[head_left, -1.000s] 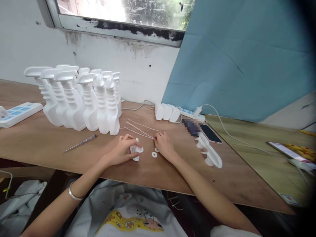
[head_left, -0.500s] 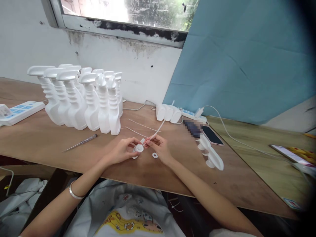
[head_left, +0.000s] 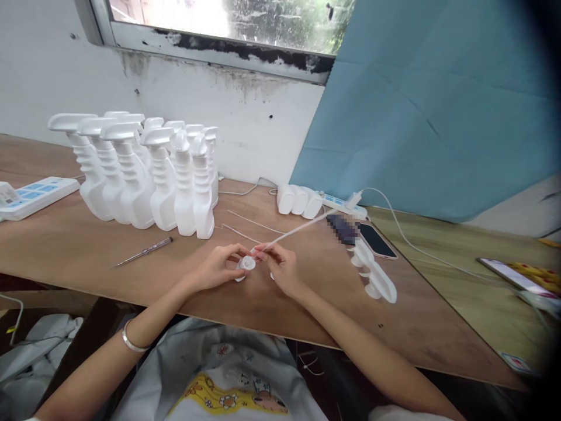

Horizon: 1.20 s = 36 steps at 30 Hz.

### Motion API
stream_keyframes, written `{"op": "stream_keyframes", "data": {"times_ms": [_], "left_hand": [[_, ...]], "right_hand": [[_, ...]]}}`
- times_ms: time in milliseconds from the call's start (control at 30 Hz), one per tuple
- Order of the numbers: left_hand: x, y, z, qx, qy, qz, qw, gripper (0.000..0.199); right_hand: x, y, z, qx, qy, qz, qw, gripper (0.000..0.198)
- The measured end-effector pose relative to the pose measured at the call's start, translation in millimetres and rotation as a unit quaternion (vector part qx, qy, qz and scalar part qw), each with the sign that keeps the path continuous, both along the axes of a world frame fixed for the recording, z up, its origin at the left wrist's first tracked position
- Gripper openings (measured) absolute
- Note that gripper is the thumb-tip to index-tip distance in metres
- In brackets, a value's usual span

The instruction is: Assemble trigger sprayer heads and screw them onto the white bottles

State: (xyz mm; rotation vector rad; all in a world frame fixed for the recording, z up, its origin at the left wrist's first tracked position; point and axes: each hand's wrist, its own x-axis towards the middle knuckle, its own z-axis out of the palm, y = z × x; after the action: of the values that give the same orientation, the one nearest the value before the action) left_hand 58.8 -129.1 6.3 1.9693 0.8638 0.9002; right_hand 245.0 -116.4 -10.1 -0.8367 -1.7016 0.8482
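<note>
My left hand [head_left: 222,266] is closed around a small white spray head [head_left: 248,264], its round collar opening facing up. Right beside it, my right hand [head_left: 283,266] pinches a thin white dip tube [head_left: 302,226] near its lower end. That end meets the spray head, but the fingers hide whether it is inserted. From my fingertips the tube slants up and to the right. A white ring washer [head_left: 272,276] lies on the table, mostly covered by my right hand. Two more thin tubes [head_left: 256,222] lie on the table beyond my hands.
Several white spray bottles [head_left: 164,193] stand at the back left, behind a screwdriver [head_left: 146,252]. White bottles [head_left: 299,200] lie at the back centre. Loose spray heads [head_left: 377,275], a phone [head_left: 377,240] and a power strip [head_left: 337,203] are on the right; another power strip [head_left: 48,192] is far left.
My right hand has tilted the dip tube, so its far end has swung down to the right. The hand now covers most of the washer. My left hand stays in place.
</note>
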Motion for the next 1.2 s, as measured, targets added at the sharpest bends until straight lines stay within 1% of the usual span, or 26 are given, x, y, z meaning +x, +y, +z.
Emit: {"op": "stream_keyframes", "data": {"times_ms": [67, 133, 233, 333, 433, 567, 700, 800, 900, 967, 1000, 1033, 1067, 1100, 1133, 1167, 1200], "left_hand": [[0, 0, -0.3, -0.010, -0.004, -0.002, 1.000, 0.029], [0, -1, -0.6, -0.038, -0.009, -0.003, 0.999, 0.031], [-1, -1, 0.1, -0.063, -0.009, 0.006, 0.998, 0.030], [-3, -1, 1.7, -0.033, 0.014, 0.029, 0.999, 0.026], [-4, 1, 1.3, 0.000, 0.041, 0.051, 0.998, 0.025], [-3, 2, -2.7, 0.007, 0.048, 0.052, 0.997, 0.027], [-2, 1, -4.4, 0.007, 0.038, 0.046, 0.998, 0.027], [-1, 0, -2.8, 0.005, 0.030, 0.045, 0.999, 0.027], [1, -1, -2.0, -0.031, 0.001, 0.029, 0.999, 0.030], [2, -1, -3.0, -0.051, -0.020, 0.026, 0.998, 0.033], [2, -1, -3.8, -0.051, -0.025, 0.031, 0.998, 0.034], [2, -1, -4.6, -0.048, -0.025, 0.038, 0.998, 0.034], [2, 0, -5.4, -0.044, -0.019, 0.043, 0.998, 0.034], [2, 0, -6.0, -0.039, -0.010, 0.046, 0.998, 0.033], [2, 0, -6.4, -0.032, 0.001, 0.048, 0.998, 0.031], [1, 0, -6.5, -0.025, 0.012, 0.050, 0.998, 0.030], [1, 0, -6.5, -0.018, 0.024, 0.050, 0.998, 0.029]], "right_hand": [[0, -2, -2, 0.061, -0.047, -0.017, 0.997, 0.013], [0, -3, -3, 0.109, -0.078, -0.037, 0.990, 0.013], [-2, -4, -4, 0.136, -0.090, -0.042, 0.986, 0.015], [-5, -5, -4, 0.159, -0.090, -0.030, 0.983, 0.018], [-7, -8, -2, 0.185, -0.098, -0.032, 0.977, 0.019], [-9, -9, 1, 0.205, -0.124, -0.024, 0.971, 0.018], [-10, -4, -3, 0.221, -0.123, -0.029, 0.967, 0.018], [-9, -1, -8, 0.202, -0.112, -0.032, 0.972, 0.015], [-7, 0, -10, 0.184, -0.099, -0.004, 0.978, 0.013], [-4, 2, -8, 0.179, -0.099, 0.026, 0.978, 0.026], [-1, 5, -7, 0.176, -0.092, 0.024, 0.980, 0.033], [2, 11, -5, 0.173, -0.081, 0.004, 0.982, 0.034], [6, 19, -2, 0.168, -0.070, -0.035, 0.983, 0.032], [11, 29, 1, 0.163, -0.066, -0.089, 0.980, 0.029], [17, 42, 5, 0.161, -0.076, -0.151, 0.972, 0.026], [23, 56, 8, 0.162, -0.107, -0.213, 0.958, 0.026], [29, 71, 12, 0.169, -0.153, -0.273, 0.935, 0.027]]}}
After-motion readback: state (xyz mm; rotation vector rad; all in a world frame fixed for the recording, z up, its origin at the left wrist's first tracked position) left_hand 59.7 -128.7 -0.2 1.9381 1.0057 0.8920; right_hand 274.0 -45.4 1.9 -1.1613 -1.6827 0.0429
